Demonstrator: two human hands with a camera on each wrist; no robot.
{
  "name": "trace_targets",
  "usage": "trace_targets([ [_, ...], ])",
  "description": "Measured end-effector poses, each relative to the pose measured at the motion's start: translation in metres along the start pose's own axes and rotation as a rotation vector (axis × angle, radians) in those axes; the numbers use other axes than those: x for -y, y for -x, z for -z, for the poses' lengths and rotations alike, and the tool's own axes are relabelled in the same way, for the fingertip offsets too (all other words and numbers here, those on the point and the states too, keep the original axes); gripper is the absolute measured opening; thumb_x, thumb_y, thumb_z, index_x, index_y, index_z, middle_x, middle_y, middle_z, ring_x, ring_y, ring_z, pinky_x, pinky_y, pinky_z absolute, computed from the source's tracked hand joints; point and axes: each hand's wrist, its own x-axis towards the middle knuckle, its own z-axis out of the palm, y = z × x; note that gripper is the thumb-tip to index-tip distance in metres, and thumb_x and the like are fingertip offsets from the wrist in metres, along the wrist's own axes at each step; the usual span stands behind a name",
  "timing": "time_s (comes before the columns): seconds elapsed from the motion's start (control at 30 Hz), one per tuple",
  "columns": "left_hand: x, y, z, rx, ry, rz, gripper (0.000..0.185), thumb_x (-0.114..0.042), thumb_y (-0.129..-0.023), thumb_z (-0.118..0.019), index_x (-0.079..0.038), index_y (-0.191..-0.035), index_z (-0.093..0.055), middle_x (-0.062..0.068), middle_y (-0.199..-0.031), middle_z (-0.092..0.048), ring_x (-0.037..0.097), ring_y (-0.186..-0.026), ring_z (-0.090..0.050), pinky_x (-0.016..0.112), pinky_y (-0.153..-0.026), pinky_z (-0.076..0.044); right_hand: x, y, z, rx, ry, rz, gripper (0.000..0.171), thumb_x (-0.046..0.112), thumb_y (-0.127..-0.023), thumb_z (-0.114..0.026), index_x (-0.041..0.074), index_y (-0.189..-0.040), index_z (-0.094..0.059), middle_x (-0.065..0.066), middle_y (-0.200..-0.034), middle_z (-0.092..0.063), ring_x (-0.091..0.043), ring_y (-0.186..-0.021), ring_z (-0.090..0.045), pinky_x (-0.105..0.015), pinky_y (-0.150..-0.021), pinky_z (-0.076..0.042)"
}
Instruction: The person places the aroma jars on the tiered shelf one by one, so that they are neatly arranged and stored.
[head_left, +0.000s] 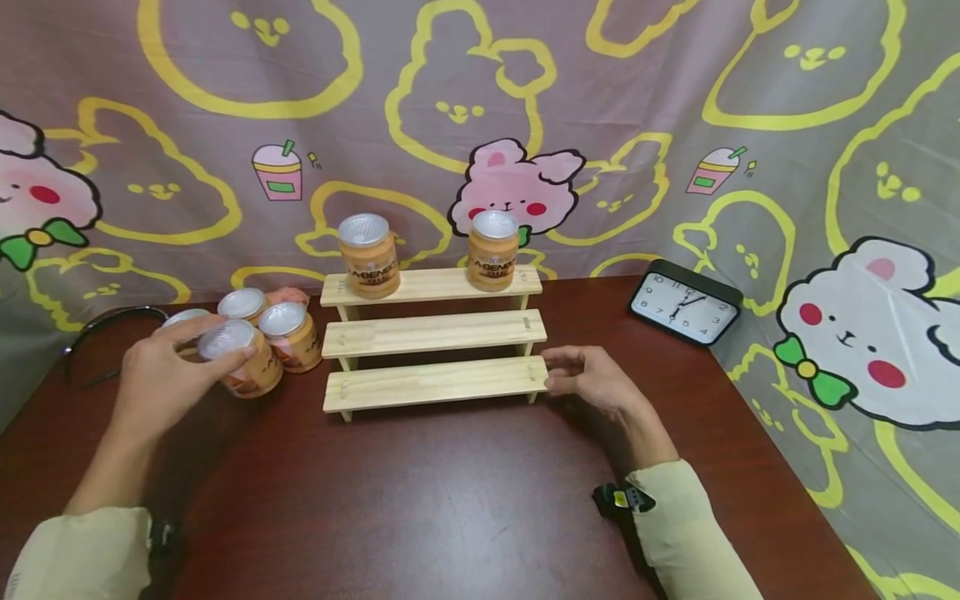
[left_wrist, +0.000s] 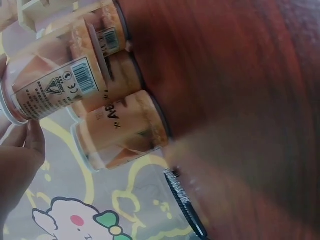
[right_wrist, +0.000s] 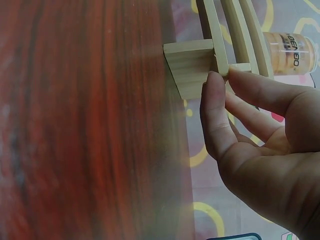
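My left hand (head_left: 161,375) grips an orange-labelled can (head_left: 257,373) with a silver lid, thumb and fingers around its upper part. In the left wrist view, the base of this can (left_wrist: 52,75) appears raised off the table, in front of other cans (left_wrist: 122,132). A three-step wooden rack (head_left: 435,383) stands in the middle. Its top step carries two similar cans, one left (head_left: 370,262) and one right (head_left: 493,258). At the lowest step's right end, my right hand (head_left: 592,383) pinches the board's edge (right_wrist: 220,55) between thumb and finger.
Several cans (head_left: 292,337) stand close together left of the rack, with a pinkish item (head_left: 288,296) behind them. A black curved band (head_left: 90,333) lies at the far left. At the back right sits a clock (head_left: 684,302). Patterned cloth (head_left: 420,100) walls the dark table (head_left: 450,500).
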Motion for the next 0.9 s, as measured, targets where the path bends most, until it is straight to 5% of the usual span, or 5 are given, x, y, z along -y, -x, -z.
trace_targets([
  [0.2,-0.009,-0.002,0.002,0.048,0.050,-0.008,0.054,-0.013,-0.077,-0.089,0.009,-0.121,-0.068,0.028,-0.120,-0.064,-0.018,-0.086,-0.043,-0.002,-0.072,-0.037,0.000,0.000,0.000,0.003,-0.003,-0.001,0.049,-0.010,-0.091,-0.068,-0.013,-0.137,-0.053,-0.028,-0.120,-0.065,-0.024,-0.099,-0.067,-0.041,-0.084,-0.058],
  [0.73,-0.034,-0.006,0.004,0.049,0.089,-0.018,0.057,-0.024,-0.076,-0.092,0.000,-0.123,-0.072,0.026,-0.123,-0.066,-0.007,-0.090,-0.049,0.003,-0.069,-0.039,0.001,0.002,0.000,0.009,-0.012,0.027,0.048,-0.011,-0.089,-0.068,-0.015,-0.135,-0.053,-0.028,-0.118,-0.066,-0.021,-0.096,-0.067,-0.038,-0.082,-0.058],
  [0.9,-0.042,-0.009,0.001,0.069,0.130,-0.033,0.055,-0.024,-0.075,-0.093,-0.003,-0.122,-0.073,0.002,-0.120,-0.070,-0.008,-0.097,-0.051,0.004,-0.075,-0.041,0.000,0.002,0.000,0.009,-0.012,0.033,0.048,-0.011,-0.089,-0.068,-0.015,-0.135,-0.053,-0.028,-0.119,-0.066,-0.021,-0.096,-0.067,-0.036,-0.081,-0.058],
])
